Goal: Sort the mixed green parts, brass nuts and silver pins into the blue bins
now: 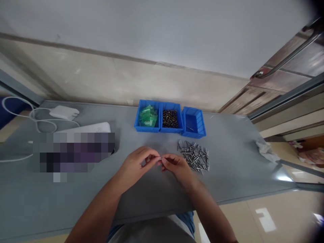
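My left hand and my right hand meet over the grey table, with their fingertips pinched on a small silver metal piece. The piece is too small to identify, and my fingers partly hide it. To the right of my right hand lies a loose pile of steel pins. Behind my hands stand several joined blue plastic bins. The left bin holds green packets, the middle bin holds dark beads, and the right bin holds a thin pin.
A white power adapter and white cable lie at the far left, beside a white flat device and a pixelated patch. Crumpled tissue lies near the right edge. A wall runs behind the table.
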The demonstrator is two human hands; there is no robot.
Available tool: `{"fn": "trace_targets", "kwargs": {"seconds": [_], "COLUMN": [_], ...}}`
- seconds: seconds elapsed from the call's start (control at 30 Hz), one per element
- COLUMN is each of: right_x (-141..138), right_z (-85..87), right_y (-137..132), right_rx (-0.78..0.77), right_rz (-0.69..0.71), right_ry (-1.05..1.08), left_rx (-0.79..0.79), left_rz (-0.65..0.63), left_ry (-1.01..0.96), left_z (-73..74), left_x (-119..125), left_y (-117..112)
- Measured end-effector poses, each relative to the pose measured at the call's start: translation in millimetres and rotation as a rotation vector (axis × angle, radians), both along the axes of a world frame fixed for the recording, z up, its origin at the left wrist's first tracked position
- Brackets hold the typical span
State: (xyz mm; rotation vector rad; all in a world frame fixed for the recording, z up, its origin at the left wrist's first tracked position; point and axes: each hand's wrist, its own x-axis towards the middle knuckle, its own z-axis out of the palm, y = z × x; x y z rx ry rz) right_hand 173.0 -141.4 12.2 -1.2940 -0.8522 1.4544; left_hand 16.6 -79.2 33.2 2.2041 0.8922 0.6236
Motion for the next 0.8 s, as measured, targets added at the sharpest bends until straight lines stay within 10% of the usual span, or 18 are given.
{"fn": "trace_targets", "kwargs": {"seconds": [0.13,0.37,0.53,0.8], "right_x": [10,67,74,32], "right_z": [11.7,70.6,35.5,-9.6], "right_y": [-7,-5,10,12], "right_rx": [0.059,0.578,0.233,-0.096], "right_rz": [-0.12,-1.065,-0.764,-0.225], "right_ry": [-0.067,-0.778,-1.267,-1.449], "left_rx": [-0.042,-0.077,-0.079,-0.09], "left_rz": [0.023,-0.02,-0.039,-0.055], "left_ry": [-0.012,-0.001,0.013,0.058], "left_z": [-2.4,-3.9,-8.9,-8.4], "left_x": [0,0,0,1], "left_y": [0,1,1,1]}}
